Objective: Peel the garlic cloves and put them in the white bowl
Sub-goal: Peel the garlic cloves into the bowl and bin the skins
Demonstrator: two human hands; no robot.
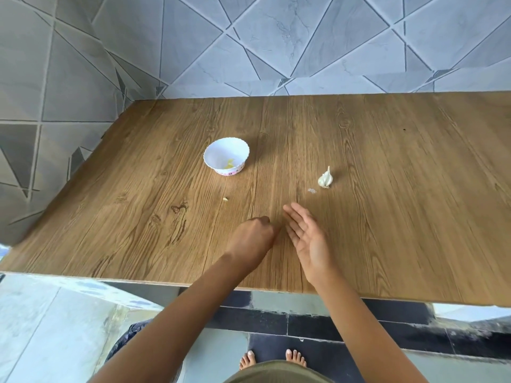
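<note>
A white bowl (226, 156) stands on the wooden table (387, 189), with a pale yellow peeled clove inside it. To its right lies a partial garlic bulb (325, 178) in white skin, and a small scrap of skin (312, 191) is beside it. A tiny garlic bit (225, 199) lies below the bowl. My left hand (253, 237) hovers over the table's near middle with its fingers curled; what they hold, if anything, is hidden. My right hand (307, 239) is next to it, palm turned up to the left, fingers straight and bare.
The table stands against a grey tiled wall at the back and left. Its front edge runs just under my forearms. Below it I see a tiled floor and bare feet (272, 357).
</note>
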